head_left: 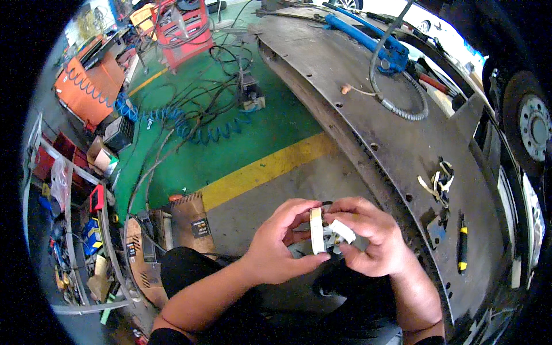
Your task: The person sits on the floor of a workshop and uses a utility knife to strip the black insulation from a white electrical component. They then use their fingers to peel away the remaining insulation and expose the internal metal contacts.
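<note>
My left hand point(279, 241) has its fingers curled round a cream, narrow-edged piece point(317, 231), thumb low and fingertips high, while my right hand point(375, 237) pinches a small white block point(343, 232) just beside it. Both pieces are up in front of me, left of the steel tabletop point(362, 109). Whether they're joined I can't tell, since my fingers cover much of the gap. To handle this well, I'd let the left be the steady clamp and keep the right to small, square moves without twisting; the parts look like plastic and might crack. Tilting the gap toward my eyes should help. A black-and-yellow tool point(463, 250) and pale scraps point(441, 183) lie on the tabletop, well apart from my fingers.
</note>
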`<act>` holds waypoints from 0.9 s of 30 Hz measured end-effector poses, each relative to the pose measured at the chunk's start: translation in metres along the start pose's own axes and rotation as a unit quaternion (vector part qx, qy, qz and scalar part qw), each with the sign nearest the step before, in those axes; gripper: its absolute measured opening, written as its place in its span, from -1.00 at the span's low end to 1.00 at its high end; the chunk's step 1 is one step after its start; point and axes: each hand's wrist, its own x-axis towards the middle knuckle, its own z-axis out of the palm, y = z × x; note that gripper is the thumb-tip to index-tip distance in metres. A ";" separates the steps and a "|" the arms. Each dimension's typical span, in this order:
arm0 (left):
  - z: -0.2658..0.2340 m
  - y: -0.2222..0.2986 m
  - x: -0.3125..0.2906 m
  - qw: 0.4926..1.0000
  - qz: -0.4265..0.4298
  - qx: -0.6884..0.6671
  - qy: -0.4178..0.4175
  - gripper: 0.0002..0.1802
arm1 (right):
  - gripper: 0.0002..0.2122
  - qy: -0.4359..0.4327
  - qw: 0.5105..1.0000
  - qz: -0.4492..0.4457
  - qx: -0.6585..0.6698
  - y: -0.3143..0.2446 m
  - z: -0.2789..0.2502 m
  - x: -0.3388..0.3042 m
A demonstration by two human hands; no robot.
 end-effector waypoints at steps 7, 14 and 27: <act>0.026 -0.015 -0.009 0.990 0.024 0.017 0.135 -0.06 | -0.61 0.062 0.966 0.069 0.242 0.020 0.004 -0.002; 0.037 -0.019 -0.012 0.973 0.033 0.006 0.230 -0.02 | -0.76 0.141 0.980 0.006 0.140 0.032 0.018 0.000; 0.037 -0.016 -0.017 0.966 0.083 0.062 0.236 0.00 | -0.76 0.113 0.986 -0.008 0.126 0.022 0.017 0.001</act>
